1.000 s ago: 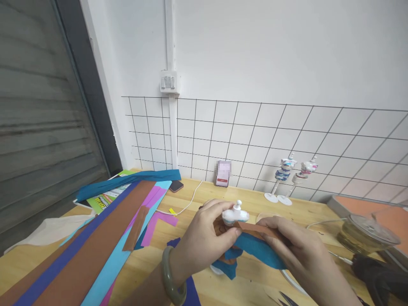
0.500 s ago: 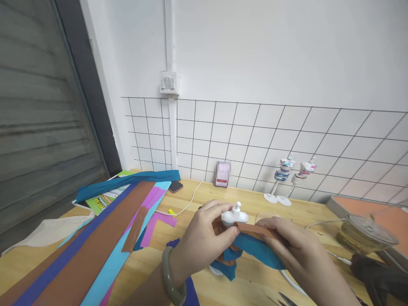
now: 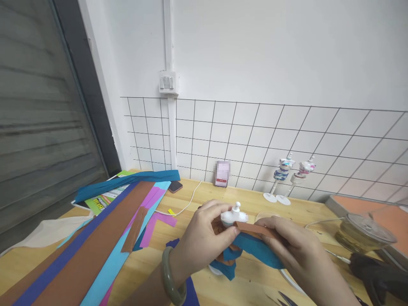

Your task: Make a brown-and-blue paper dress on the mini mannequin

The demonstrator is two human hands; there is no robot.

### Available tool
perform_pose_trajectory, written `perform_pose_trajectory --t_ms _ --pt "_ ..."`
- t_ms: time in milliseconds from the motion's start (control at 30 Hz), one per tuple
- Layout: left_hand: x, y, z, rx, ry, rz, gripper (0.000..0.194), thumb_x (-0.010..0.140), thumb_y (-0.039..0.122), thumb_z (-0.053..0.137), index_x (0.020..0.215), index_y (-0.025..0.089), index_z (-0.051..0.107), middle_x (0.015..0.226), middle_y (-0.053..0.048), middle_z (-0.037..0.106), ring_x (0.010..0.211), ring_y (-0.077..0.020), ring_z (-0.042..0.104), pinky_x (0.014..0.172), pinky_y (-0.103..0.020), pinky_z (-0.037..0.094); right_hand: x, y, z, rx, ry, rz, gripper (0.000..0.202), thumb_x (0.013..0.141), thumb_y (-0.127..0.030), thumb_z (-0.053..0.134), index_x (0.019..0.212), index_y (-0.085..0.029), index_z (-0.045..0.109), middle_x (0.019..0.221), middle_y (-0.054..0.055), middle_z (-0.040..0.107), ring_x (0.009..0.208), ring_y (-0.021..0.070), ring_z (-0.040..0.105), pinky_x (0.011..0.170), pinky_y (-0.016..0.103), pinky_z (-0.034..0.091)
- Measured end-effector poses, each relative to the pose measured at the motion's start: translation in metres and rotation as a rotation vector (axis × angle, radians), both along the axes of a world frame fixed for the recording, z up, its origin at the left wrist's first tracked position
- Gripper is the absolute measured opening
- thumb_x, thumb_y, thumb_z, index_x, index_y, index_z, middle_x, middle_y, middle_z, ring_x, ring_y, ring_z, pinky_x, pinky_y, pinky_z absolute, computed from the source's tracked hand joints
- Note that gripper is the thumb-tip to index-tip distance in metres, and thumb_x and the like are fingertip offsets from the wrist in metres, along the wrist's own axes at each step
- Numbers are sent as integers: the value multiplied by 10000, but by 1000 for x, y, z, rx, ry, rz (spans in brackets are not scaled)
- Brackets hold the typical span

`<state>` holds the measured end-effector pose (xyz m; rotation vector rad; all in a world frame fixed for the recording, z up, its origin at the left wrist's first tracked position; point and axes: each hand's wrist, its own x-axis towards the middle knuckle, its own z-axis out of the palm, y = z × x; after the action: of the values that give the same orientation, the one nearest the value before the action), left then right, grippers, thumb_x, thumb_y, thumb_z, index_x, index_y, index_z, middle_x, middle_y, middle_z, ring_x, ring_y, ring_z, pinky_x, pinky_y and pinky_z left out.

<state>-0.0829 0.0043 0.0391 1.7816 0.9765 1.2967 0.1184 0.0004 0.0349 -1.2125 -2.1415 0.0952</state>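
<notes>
A small white dress-form figure stands upright, wrapped below its shoulders in brown and teal crepe paper. My left hand grips its side, the thumb pressing the end of a brown strip against its front. From there the brown strip, with a teal strip under it, runs to the right into my right hand, whose fingers are closed on both. The figure's lower part is mostly covered by paper and my left hand.
Long coloured paper strips cover the left side of the wooden table. Two decorated figures and a phone stand by the wall. Scissors, a clear spool and a dark tool lie at right.
</notes>
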Motion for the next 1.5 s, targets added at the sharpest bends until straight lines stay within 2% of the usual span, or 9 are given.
perform_pose_trajectory --t_ms 367,533,700,833,933,1067,1233,1367,1500 --pt "0 -1 2 -99 -61 -5 256 767 198 600 1014 209 666 1051 -72 604 899 -214 641 602 -272 590 0 -1 1 -23 -9 22 224 924 -363 434 912 -257 630 782 29 672 685 181 628 598 281 504" --pt "0 2 0 -28 -32 22 264 762 158 593 1009 215 668 1040 -53 622 934 -197 635 764 -296 575 -1 0 2 -17 0 23 212 922 -358 441 889 -256 623 776 11 666 689 171 627 607 282 496" --pt "0 -1 -2 -171 -85 -33 274 793 225 569 1055 248 647 1127 -56 583 763 -176 674 526 -261 587 -3 -1 6 19 -2 33 214 916 -361 449 869 -243 620 757 12 672 661 166 637 582 270 500" --pt "0 -2 -1 -111 -62 16 246 777 215 590 1008 239 671 1084 -53 617 914 -215 648 599 -260 589 -3 -2 6 -3 -6 38 178 918 -330 455 880 -250 609 773 6 673 675 164 640 591 268 503" --pt "0 1 -1 -79 -63 4 280 775 172 581 1038 218 662 1073 -55 625 903 -196 646 651 -265 587 -3 -2 5 25 -7 34 159 914 -312 465 888 -251 610 785 10 679 689 167 645 594 268 506" --pt "-1 4 -5 -14 -58 -3 330 751 124 594 1067 197 657 1065 -56 633 985 -190 616 853 -318 541 -4 -2 4 58 -2 62 143 911 -296 473 946 -250 603 827 25 693 717 170 657 623 273 515" --pt "-2 5 -9 -97 -126 -68 369 769 187 598 1137 198 617 1138 -80 597 898 -197 653 754 -334 579 -5 -1 4 64 -16 104 125 913 -256 469 979 -261 576 830 16 691 709 160 661 609 264 510" --pt "-2 4 -6 -111 -97 -15 455 741 153 619 1189 218 577 1105 -54 638 1073 -230 591 893 -348 523 -4 0 1 111 -26 109 112 922 -252 467 999 -272 547 816 5 683 698 156 658 588 264 492" --pt "-5 5 -6 -110 -47 -18 554 735 146 621 1271 219 500 1135 -53 650 1098 -217 586 955 -349 480 -4 0 -1 122 -34 114 122 925 -235 466 1016 -281 534 800 -3 662 692 154 644 596 271 483"
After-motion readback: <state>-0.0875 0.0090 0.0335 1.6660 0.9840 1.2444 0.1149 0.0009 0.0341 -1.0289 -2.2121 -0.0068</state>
